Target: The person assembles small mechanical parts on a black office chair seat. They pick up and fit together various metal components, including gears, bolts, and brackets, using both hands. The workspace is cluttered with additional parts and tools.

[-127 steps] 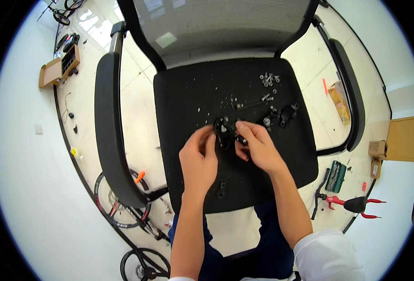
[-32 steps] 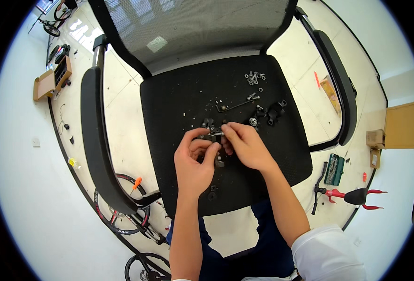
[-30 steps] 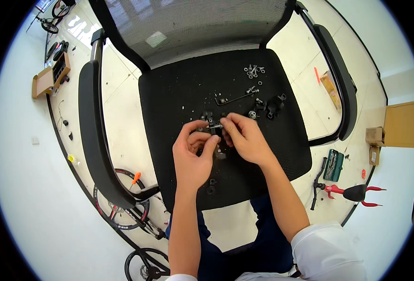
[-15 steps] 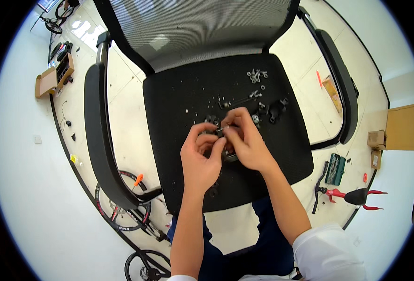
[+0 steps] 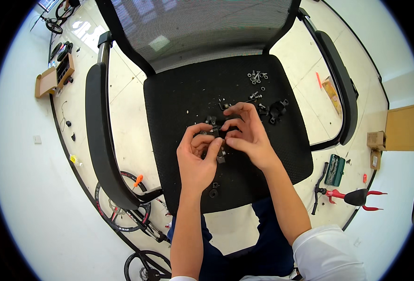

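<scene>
Over the black chair seat (image 5: pixel 179 100), my left hand (image 5: pixel 196 154) is closed, with its thumb and fingers around a small dark metal clamp-like part (image 5: pixel 221 156). My right hand (image 5: pixel 251 133) is just beside it, thumb against a curled finger and the upper fingers raised; whatever it pinches is too small to make out. Beyond my left fingertips lies another dark fitting (image 5: pixel 210 120). A black bracket-like part (image 5: pixel 277 111) rests to the right of my right hand, near small bolts (image 5: pixel 255 96). Small black rings (image 5: pixel 213 192) lie close to the seat's front edge.
A pile of bolts and nuts (image 5: pixel 256 76) sits at the seat's far right. Armrests (image 5: pixel 97 126) flank the seat, and a mesh backrest (image 5: pixel 202 28) rises behind. On the floor are a bicycle wheel (image 5: pixel 101 201), a green toolbox (image 5: pixel 335 170) and a red frame (image 5: pixel 338 193).
My right hand has drawn slightly away from my left, its upper fingers lifting and spreading. The left hand has shifted a little left, still holding the dark part, and the rings near the front edge show more.
</scene>
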`<state>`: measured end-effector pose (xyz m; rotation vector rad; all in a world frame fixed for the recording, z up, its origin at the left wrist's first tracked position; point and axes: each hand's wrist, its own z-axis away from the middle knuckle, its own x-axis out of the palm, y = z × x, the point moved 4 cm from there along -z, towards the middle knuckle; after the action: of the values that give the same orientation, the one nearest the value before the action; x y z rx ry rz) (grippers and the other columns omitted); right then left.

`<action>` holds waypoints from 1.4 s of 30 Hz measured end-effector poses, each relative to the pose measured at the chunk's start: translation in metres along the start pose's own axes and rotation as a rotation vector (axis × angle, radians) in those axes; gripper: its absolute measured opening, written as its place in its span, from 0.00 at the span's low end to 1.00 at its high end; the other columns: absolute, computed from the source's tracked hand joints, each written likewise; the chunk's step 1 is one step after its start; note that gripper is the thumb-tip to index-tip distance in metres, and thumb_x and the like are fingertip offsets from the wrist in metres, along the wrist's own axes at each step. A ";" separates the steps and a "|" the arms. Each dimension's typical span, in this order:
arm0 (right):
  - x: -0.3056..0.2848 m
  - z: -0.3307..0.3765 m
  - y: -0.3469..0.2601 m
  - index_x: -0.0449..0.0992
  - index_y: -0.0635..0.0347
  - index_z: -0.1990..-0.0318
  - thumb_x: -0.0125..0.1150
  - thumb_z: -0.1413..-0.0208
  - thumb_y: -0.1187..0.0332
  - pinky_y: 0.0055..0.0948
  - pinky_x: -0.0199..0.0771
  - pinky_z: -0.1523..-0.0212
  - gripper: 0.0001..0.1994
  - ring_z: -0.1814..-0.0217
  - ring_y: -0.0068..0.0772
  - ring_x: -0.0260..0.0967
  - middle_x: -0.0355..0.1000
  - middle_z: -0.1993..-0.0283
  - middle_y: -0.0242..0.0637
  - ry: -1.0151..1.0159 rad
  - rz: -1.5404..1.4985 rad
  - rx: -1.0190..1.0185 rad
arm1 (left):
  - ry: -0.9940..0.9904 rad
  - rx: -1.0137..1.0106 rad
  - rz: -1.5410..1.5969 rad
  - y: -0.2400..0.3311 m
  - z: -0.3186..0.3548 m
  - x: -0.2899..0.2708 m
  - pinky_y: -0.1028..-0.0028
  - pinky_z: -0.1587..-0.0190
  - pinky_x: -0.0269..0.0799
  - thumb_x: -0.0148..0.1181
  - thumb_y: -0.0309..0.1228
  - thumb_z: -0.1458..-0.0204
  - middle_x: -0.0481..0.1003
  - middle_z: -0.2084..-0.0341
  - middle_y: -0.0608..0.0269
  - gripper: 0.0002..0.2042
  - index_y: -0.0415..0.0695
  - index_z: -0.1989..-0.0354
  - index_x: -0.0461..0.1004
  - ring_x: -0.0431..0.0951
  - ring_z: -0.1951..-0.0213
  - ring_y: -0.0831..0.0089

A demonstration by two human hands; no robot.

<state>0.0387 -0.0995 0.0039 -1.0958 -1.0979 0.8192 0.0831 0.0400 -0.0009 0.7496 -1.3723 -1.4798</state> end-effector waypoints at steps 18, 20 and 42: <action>-0.044 -0.005 -0.017 0.75 0.65 0.63 0.58 0.46 0.77 0.22 0.71 0.70 0.04 0.67 0.24 0.72 0.74 0.67 0.36 0.316 0.810 -0.180 | 0.178 -0.116 -0.208 -0.008 -0.009 -0.043 0.84 0.66 0.71 0.66 0.21 0.51 0.79 0.73 0.59 0.16 0.30 0.53 0.74 0.77 0.71 0.81; -0.044 -0.005 -0.017 0.75 0.65 0.63 0.59 0.47 0.77 0.24 0.72 0.67 0.04 0.67 0.28 0.73 0.74 0.66 0.37 0.336 0.906 -0.209 | 0.170 -0.105 -0.220 -0.009 -0.010 -0.045 0.83 0.66 0.72 0.66 0.23 0.50 0.79 0.73 0.60 0.14 0.30 0.55 0.75 0.77 0.71 0.81; -0.090 0.009 -0.048 0.76 0.64 0.65 0.63 0.51 0.74 0.26 0.69 0.66 0.06 0.70 0.30 0.68 0.73 0.70 0.37 0.567 0.858 -0.093 | 0.051 -0.067 -0.328 -0.010 -0.017 -0.029 0.83 0.73 0.60 0.57 0.27 0.42 0.72 0.79 0.71 0.11 0.35 0.54 0.77 0.67 0.75 0.85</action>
<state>0.0044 -0.1937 0.0258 -1.7781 -0.1539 1.0142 0.1069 0.0590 -0.0188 0.9982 -1.1953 -1.7377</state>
